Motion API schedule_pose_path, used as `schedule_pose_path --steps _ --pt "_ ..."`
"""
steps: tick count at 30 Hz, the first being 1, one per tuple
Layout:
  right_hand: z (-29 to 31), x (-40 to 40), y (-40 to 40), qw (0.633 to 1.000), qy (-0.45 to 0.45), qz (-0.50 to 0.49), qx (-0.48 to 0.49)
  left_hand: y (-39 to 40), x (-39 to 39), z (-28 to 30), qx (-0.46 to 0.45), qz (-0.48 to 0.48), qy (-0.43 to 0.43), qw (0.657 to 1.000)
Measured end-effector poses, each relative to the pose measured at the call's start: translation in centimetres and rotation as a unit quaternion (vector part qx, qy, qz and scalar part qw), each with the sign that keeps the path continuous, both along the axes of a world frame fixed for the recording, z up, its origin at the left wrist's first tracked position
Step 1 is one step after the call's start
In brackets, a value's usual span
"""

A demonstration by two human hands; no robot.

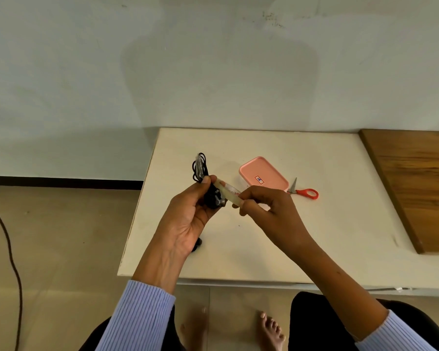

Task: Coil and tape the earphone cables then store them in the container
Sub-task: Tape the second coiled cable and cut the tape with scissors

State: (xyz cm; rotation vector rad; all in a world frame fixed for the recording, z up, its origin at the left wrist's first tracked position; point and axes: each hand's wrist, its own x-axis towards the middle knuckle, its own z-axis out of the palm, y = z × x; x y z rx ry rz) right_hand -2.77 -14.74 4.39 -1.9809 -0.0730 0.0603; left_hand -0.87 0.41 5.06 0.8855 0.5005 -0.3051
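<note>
The white table has bare room toward its near edge. On it the pink container lies lid-on, scissors touching its right side. Left of the container, the left hand grips the coiled earphone cable; the right hand pinches what seems a tape strip.

Wearing a light blue ribbed sweater, sleeves pushed back to mid-forearm at lower left and lower right of the frame. Dark trousers over both knees along the bottom edge. Barefoot, toes showing at bottom centre.
</note>
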Motion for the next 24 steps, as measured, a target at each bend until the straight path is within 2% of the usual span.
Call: schedule_pose_path --steps 13,16,20,24 --pt "0.1 0.4 -0.8 0.997 0.015 0.068 -0.025 0.9 0.7 -0.2 -0.089 0.025 0.041 0.995" --pt "-0.2 0.7 -1.3 0.998 0.012 0.051 -0.027 1.4 0.8 -0.2 -0.095 0.011 0.033 0.995" --pt "-0.8 0.8 -1.2 1.0 0.003 0.008 -0.014 1.1 0.1 -0.2 0.002 -0.084 -0.025 0.996" --pt "-1.0 0.8 -0.8 0.999 0.013 0.02 -0.031 -0.5 -0.4 -0.8 0.08 -0.089 -0.07 0.99"
